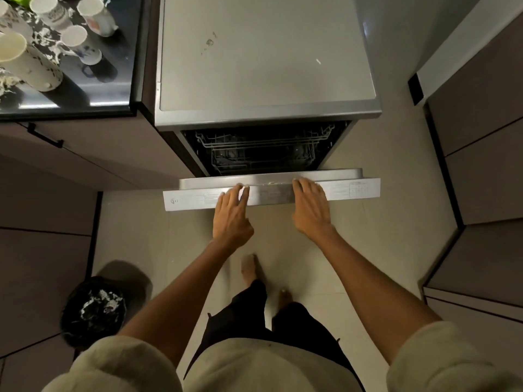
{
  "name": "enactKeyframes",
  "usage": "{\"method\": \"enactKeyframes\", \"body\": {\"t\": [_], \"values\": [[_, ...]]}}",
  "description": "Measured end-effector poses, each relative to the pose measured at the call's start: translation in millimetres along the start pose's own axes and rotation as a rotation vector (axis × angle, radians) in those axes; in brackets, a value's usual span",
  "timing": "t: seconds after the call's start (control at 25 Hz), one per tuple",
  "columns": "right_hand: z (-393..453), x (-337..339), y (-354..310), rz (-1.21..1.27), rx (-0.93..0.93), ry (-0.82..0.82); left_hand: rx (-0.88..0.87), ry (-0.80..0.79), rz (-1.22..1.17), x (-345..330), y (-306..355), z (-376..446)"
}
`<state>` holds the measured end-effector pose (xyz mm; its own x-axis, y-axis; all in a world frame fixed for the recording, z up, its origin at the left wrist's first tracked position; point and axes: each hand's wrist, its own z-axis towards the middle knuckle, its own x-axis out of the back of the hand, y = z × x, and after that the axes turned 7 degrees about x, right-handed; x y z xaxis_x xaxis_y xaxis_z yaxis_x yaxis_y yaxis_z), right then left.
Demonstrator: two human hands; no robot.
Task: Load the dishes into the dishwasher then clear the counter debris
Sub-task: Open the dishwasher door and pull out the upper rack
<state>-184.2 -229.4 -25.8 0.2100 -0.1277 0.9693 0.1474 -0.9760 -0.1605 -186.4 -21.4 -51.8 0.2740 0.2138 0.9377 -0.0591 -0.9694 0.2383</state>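
Observation:
The steel dishwasher [266, 60] stands in front of me with its door [348, 189] partly lowered. Dark wire racks [263, 151] show in the gap behind the door. My left hand [232, 215] lies with straight fingers on the door's top edge, left of centre. My right hand [310, 207] rests flat on the same edge, a little to the right. Neither hand holds anything. Several white mugs [76, 38] and a tall cream cup [28, 63] stand on the dark counter [110, 89] at the upper left, among white scraps of debris [42, 38].
A black-lined bin [94, 309] holding white scraps stands on the floor at my lower left. Grey cabinet fronts [481, 165] close in on the right and a drawer with a black handle [45, 135] sits under the counter. My bare feet [250, 268] are on the tiled floor.

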Motion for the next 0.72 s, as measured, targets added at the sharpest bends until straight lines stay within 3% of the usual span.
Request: {"method": "enactKeyframes", "body": {"t": [0.28,0.48,0.72], "values": [[-23,-14,11,0.123,0.031,-0.093,0.052,-0.021,-0.037,-16,5,-28],[-86,-67,12,0.186,0.061,-0.149,0.155,-0.198,-0.064,-54,7,-89],[-161,-152,6,0.192,0.064,-0.334,0.173,-0.394,-0.022,-138,-6,-153]]}}
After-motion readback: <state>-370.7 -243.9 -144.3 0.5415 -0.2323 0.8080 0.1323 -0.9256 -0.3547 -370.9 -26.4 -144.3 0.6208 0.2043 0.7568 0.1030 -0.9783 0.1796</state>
